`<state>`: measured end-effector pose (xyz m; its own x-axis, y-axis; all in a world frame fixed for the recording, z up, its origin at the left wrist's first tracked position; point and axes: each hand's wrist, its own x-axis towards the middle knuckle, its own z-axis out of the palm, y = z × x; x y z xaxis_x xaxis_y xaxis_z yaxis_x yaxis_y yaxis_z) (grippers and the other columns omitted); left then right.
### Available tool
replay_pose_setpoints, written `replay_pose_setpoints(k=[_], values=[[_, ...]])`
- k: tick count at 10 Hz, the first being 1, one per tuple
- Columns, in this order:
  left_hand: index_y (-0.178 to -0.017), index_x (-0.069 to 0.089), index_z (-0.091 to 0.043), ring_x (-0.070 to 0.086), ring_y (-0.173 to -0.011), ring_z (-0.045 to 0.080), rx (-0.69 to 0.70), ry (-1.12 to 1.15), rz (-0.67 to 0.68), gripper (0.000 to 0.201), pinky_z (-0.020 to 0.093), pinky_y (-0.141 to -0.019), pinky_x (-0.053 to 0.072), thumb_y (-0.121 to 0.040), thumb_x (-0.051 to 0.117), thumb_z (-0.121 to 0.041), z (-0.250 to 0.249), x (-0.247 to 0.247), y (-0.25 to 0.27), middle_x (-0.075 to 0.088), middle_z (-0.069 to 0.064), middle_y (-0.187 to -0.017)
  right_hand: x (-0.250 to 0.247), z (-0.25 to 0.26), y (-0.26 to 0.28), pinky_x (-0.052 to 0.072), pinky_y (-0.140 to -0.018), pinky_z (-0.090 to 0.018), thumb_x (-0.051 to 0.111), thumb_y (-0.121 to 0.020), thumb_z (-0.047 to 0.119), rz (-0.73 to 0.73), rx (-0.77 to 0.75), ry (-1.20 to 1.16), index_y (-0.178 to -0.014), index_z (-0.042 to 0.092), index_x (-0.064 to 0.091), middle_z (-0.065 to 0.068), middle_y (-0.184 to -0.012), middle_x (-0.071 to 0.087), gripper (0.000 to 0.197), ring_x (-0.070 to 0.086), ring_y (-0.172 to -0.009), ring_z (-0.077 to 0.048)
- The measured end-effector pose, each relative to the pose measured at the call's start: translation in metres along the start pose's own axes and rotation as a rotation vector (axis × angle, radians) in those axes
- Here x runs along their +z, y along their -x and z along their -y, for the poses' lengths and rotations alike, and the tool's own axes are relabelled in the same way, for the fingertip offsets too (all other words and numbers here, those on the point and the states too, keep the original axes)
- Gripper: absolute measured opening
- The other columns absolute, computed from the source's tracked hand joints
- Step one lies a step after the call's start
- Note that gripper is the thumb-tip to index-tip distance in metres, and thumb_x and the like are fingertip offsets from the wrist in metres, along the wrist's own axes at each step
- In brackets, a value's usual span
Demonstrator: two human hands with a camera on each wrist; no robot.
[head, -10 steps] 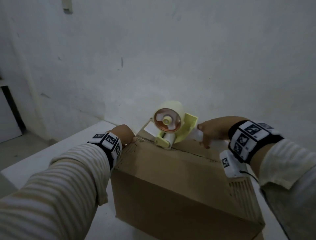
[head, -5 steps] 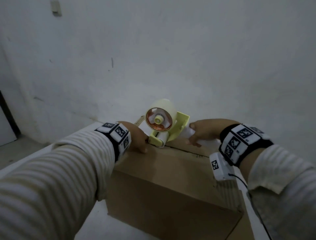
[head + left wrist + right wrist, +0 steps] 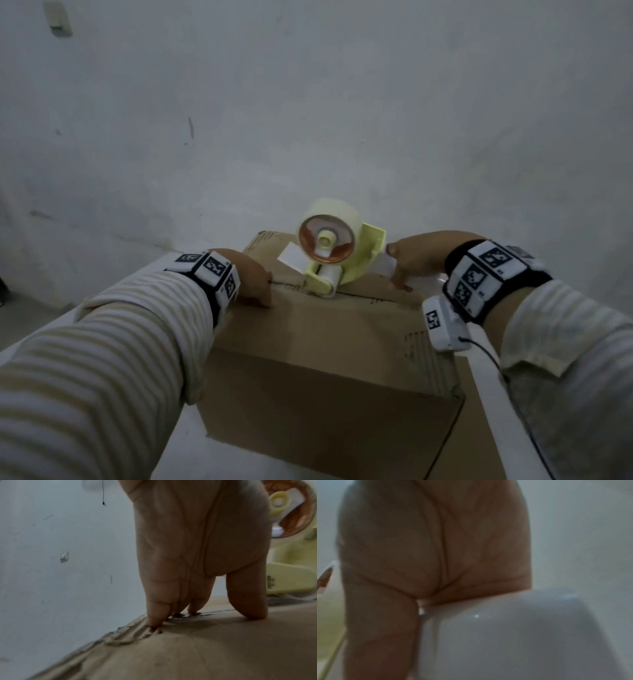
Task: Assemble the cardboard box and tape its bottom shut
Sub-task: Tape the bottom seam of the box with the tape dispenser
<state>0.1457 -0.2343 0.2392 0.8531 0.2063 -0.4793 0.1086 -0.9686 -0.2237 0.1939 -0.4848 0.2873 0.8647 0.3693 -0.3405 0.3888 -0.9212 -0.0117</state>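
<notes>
A brown cardboard box (image 3: 325,342) stands on the white table (image 3: 178,452) with its flaps folded shut on top and a dark seam running across. My left hand (image 3: 253,284) presses on the flaps at the seam's left end. In the left wrist view its straight fingertips (image 3: 154,620) and thumb push down on the cardboard (image 3: 205,649). A yellow tape dispenser (image 3: 342,270) with a pale roll sits with its roller on the seam. My right hand (image 3: 414,260) grips its white handle (image 3: 505,635), with the palm (image 3: 428,547) over it.
A plain white wall rises close behind the box, with a small switch (image 3: 60,19) high on the left. More cardboard (image 3: 472,445) shows by the box's lower right corner. The table edge runs off to the left.
My left hand has moved from the box's far left corner to the seam beside the dispenser. The dispenser stays on the seam in my right hand.
</notes>
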Motion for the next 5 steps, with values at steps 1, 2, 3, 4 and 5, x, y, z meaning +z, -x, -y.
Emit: replay_pose_setpoints(k=[1, 2, 3, 4, 5], values=[[-0.152, 0.015, -0.016, 0.023, -0.145, 0.026, 0.003, 0.007, 0.012, 0.075, 0.041, -0.118, 0.022, -0.093, 0.046, -0.049, 0.002, -0.003, 0.000, 0.016, 0.006, -0.160, 0.001, -0.023, 0.008, 0.035, -0.084, -0.026, 0.068, -0.085, 0.022, 0.012, 0.103, 0.004, -0.143, 0.012, 0.035, -0.013, -0.140, 0.048, 0.068, 0.048, -0.128, -0.029], [-0.149, 0.026, -0.014, 0.032, -0.140, 0.026, 0.013, -0.024, 0.004, 0.070, 0.039, -0.114, 0.028, -0.092, 0.047, -0.050, -0.002, -0.004, 0.005, 0.029, 0.007, -0.155, 0.004, -0.032, 0.011, 0.036, -0.084, -0.026, 0.068, -0.086, 0.023, -0.002, 0.151, 0.008, -0.143, 0.012, 0.035, -0.013, -0.139, 0.049, 0.067, 0.049, -0.127, -0.030], [-0.144, 0.037, -0.009, 0.046, -0.124, 0.021, 0.060, -0.054, -0.043, 0.057, 0.032, -0.105, 0.035, -0.096, 0.044, -0.040, -0.012, -0.002, 0.008, 0.042, 0.010, -0.147, 0.011, -0.028, 0.006, 0.037, -0.083, -0.029, 0.065, -0.089, 0.019, 0.019, 0.150, -0.046, -0.142, 0.009, 0.037, -0.015, -0.142, 0.046, 0.061, 0.047, -0.128, -0.031], [-0.148, 0.027, -0.013, 0.041, -0.131, 0.025, 0.109, -0.097, -0.050, 0.061, 0.035, -0.107, 0.032, -0.096, 0.039, -0.043, -0.031, -0.002, 0.014, 0.036, 0.009, -0.151, 0.015, -0.026, 0.009, 0.037, -0.082, -0.032, 0.064, -0.089, 0.021, 0.004, 0.129, -0.076, -0.142, 0.008, 0.038, -0.014, -0.143, 0.044, 0.061, 0.047, -0.126, -0.030], [-0.148, 0.027, -0.017, 0.039, -0.134, 0.028, 0.175, -0.115, -0.088, 0.065, 0.038, -0.107, 0.033, -0.093, 0.041, -0.048, -0.057, -0.005, 0.022, 0.034, 0.009, -0.152, 0.018, -0.029, 0.014, 0.042, -0.084, -0.033, 0.065, -0.087, 0.019, -0.044, 0.079, -0.086, -0.142, 0.012, 0.038, -0.011, -0.139, 0.047, 0.062, 0.049, -0.121, -0.030]])
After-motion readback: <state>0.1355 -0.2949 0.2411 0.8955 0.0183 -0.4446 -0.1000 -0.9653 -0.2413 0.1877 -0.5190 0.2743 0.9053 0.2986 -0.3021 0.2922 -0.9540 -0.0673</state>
